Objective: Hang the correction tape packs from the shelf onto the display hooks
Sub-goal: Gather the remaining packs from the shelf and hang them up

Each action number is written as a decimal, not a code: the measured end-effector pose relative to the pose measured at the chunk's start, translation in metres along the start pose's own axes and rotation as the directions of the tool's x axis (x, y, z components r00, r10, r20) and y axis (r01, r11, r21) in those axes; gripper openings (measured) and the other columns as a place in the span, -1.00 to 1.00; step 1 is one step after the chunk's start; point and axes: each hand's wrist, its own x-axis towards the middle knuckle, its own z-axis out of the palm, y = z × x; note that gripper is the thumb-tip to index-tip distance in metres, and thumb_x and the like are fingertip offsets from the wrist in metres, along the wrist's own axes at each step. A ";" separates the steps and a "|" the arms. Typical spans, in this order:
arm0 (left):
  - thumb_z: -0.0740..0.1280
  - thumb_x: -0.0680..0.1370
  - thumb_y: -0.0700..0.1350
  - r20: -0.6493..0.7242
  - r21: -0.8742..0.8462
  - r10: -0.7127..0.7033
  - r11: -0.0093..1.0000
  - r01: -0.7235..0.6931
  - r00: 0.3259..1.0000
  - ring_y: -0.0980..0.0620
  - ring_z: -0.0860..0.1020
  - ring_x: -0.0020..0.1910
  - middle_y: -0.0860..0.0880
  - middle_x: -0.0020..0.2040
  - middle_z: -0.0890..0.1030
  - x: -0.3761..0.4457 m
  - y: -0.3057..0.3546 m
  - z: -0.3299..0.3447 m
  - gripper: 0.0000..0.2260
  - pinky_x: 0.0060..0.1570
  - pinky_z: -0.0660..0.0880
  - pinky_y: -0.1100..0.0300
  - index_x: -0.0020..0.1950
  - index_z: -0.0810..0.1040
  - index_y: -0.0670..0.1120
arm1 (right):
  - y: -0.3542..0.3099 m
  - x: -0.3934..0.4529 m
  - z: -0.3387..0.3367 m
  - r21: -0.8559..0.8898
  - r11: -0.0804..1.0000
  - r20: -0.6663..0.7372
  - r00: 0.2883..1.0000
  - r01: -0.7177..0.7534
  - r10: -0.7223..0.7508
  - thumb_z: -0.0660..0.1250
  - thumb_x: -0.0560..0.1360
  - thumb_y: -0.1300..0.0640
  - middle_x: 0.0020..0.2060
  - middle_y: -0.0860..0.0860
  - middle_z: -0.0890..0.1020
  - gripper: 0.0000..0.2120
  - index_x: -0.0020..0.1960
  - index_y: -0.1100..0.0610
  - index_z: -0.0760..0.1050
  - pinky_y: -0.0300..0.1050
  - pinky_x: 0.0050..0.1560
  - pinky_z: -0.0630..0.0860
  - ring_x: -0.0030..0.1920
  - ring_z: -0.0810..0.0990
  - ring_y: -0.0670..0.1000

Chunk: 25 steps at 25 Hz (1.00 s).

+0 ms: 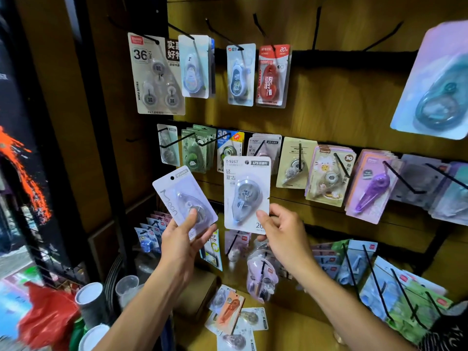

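My left hand grips a pale lilac correction tape pack marked "Moon", tilted to the left. My right hand pinches the lower right corner of a white pack with a grey tape, held upright just below the middle row of hooks. A matching white pack hangs on a hook right behind it. Several loose packs lie on the wooden shelf beneath my arms.
Black hooks on the wooden wall carry many packs in three rows; bare hooks stick out at the top right. A large blurred pack hangs close at the right. Paper cups and a red bag sit at the lower left.
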 end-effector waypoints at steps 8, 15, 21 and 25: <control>0.33 0.58 -0.18 -0.006 0.044 -0.010 0.999 0.010 1.000 -0.21 0.70 -0.08 -0.01 -0.07 0.71 -0.006 -0.002 0.005 -0.88 -0.01 0.62 -0.07 0.11 0.57 -0.06 | -0.009 -0.003 -0.005 -0.037 0.998 -0.108 0.992 0.059 -0.062 0.31 0.58 0.11 -0.45 0.12 0.61 -0.97 -0.03 0.06 0.49 -0.14 -0.45 0.32 -0.48 0.45 0.07; 0.33 0.59 -0.15 -0.012 0.090 -0.027 0.996 0.028 1.000 -0.25 0.69 -0.05 -0.15 0.06 0.67 0.004 -0.003 0.004 -0.81 -0.08 0.62 -0.08 0.20 0.53 -0.08 | -0.005 0.037 0.005 -0.265 0.956 -0.233 0.954 0.125 -0.189 0.23 0.61 0.17 -0.23 -0.12 0.65 -0.79 0.15 -0.02 0.58 -0.23 -0.38 0.38 -0.38 0.46 -0.15; 0.33 0.59 -0.12 -0.014 0.171 -0.022 0.985 0.024 1.000 -0.27 0.68 -0.09 -0.22 0.09 0.67 0.019 0.006 -0.004 -0.75 -0.17 0.67 0.02 0.26 0.50 -0.10 | -0.001 0.118 0.010 -0.170 0.941 -0.012 0.955 -0.294 0.296 0.19 0.54 0.30 0.44 0.07 0.37 -0.40 0.52 -0.07 0.26 -0.04 -0.01 0.55 0.22 0.51 0.16; 0.26 0.61 -0.17 -0.011 0.268 0.022 0.963 -0.018 1.000 -0.16 0.66 -0.28 -0.16 0.05 0.64 0.029 0.021 -0.015 -0.79 -0.39 0.59 0.14 0.24 0.46 -0.04 | 0.006 0.123 0.021 0.061 0.906 0.027 0.908 -0.420 0.419 0.30 0.52 0.27 0.45 0.03 0.33 -0.35 0.52 -0.13 0.23 -0.08 -0.11 0.49 0.16 0.48 0.06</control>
